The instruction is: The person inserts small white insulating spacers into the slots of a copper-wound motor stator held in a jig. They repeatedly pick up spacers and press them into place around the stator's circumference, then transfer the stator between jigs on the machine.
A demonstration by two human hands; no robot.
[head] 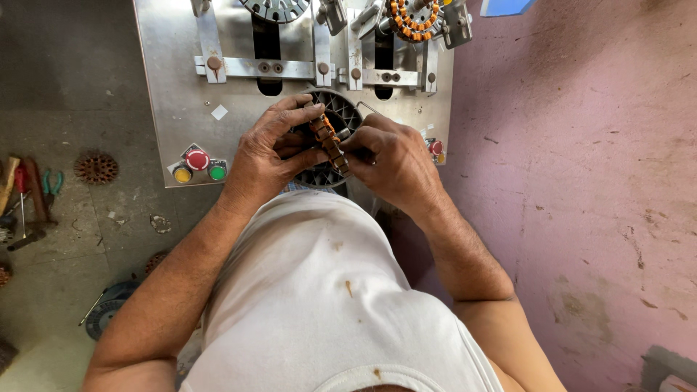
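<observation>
My left hand [267,149] and my right hand [392,163] together grip a round stator core wound with copper-coloured wire [328,141], held edge-on between the fingers. The hands hover over a dark circular slotted fixture [347,115] set in a steel machine panel [174,87]. My left thumb and fingers wrap the stator's left side, and the right fingers pinch its lower right edge. Much of the stator is hidden by the fingers.
A red push button [197,159], a yellow one [182,175] and a green one [217,172] sit on the panel. A second wound stator [414,18] is mounted at top. Pliers and screwdrivers [33,192] and rusty cores [96,168] lie on the floor left. A pink wall [581,181] stands right.
</observation>
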